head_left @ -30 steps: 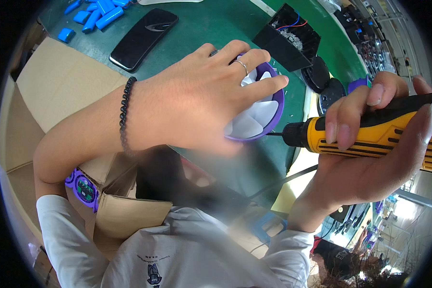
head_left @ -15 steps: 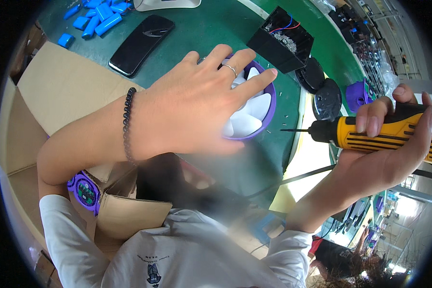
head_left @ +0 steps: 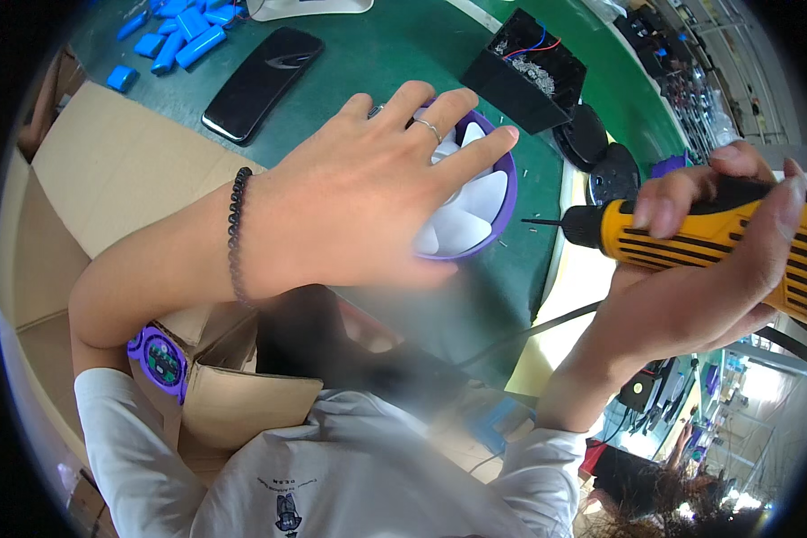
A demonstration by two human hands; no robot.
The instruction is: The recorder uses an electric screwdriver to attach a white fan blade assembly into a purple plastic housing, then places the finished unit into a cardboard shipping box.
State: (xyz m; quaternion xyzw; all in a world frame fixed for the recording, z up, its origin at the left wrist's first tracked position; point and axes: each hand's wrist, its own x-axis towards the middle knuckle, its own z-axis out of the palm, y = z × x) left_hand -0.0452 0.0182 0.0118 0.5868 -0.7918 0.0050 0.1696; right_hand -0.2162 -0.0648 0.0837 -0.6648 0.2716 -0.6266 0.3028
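Note:
My left hand lies over a round purple fan housing with white blades, its fingers spread across the top and bent over the rim. Much of the fan is hidden under the palm. A black beaded bracelet and a ring are on this arm and hand. My right hand is wrapped round a yellow and black electric screwdriver. Its thin bit points left toward the fan and stays apart from it. Several small screws lie on the green table beside the fan.
Beyond the fan stands a black box with screws and red and blue wires. Black round parts lie at the right. A black phone, blue cells and an open cardboard box holding a purple part are leftward.
My right hand has brought the screwdriver slightly left and farther up in the picture, with the bit still in the air. The left hand and the fan have hardly moved.

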